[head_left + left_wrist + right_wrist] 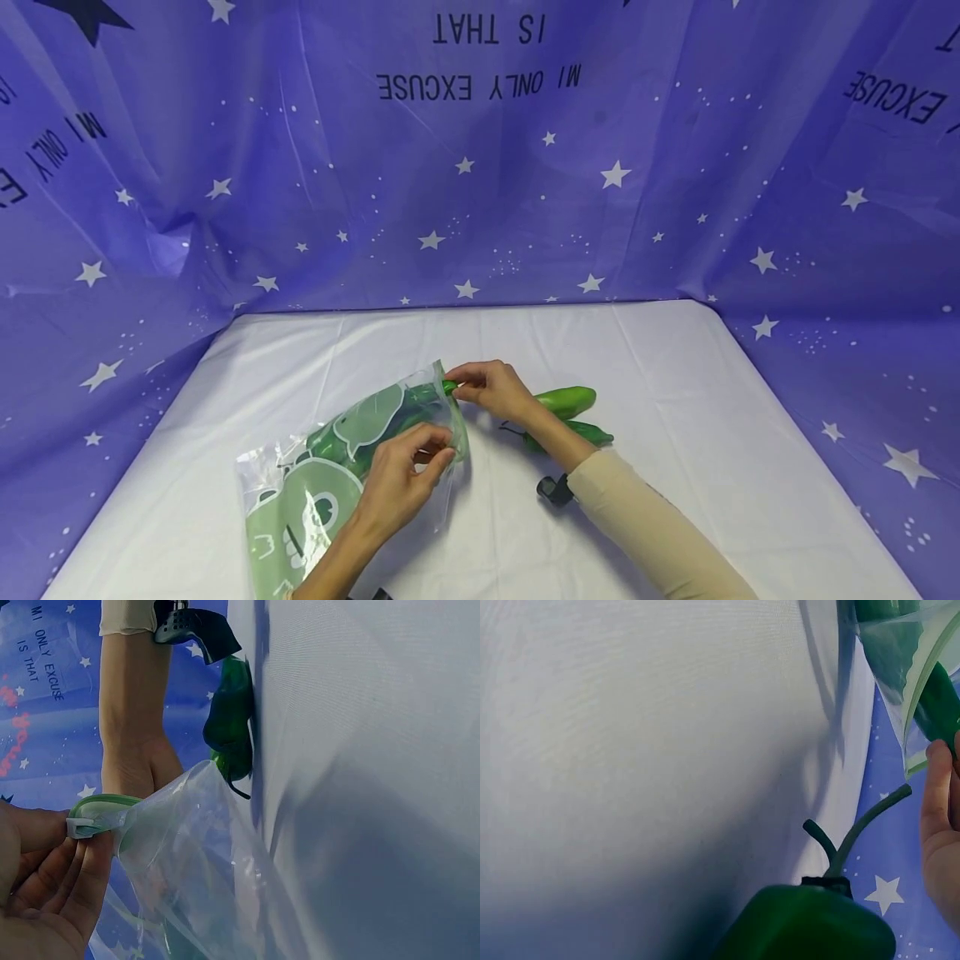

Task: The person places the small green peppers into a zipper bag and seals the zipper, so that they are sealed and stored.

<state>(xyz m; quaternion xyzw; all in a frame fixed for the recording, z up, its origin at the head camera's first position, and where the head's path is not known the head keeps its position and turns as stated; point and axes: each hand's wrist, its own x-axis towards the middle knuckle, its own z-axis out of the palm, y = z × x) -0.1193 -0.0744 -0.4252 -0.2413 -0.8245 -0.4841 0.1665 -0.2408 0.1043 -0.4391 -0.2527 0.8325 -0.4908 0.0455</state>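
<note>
A clear zip bag (303, 500) with a green cartoon print lies slanted on the table's left half, its mouth facing right. My left hand (408, 475) pinches the bag's mouth edge by the white slider (82, 827). At the far corner of the mouth, my right hand (491, 387) holds the end of a smooth long green vegetable (937, 701), most of which is inside the bag. More green vegetables (322, 442) show through the plastic. Beyond the right wrist lie a light green long vegetable (567, 402) and a dark green pepper (590, 432) with a stem.
A white cloth covers the table (570, 342). Purple star-printed sheets (465, 208) stand up behind and at both sides. A black wrist mount (553, 490) sits under the right forearm. The dark pepper's forked stem (870, 821) sticks up close below the right hand.
</note>
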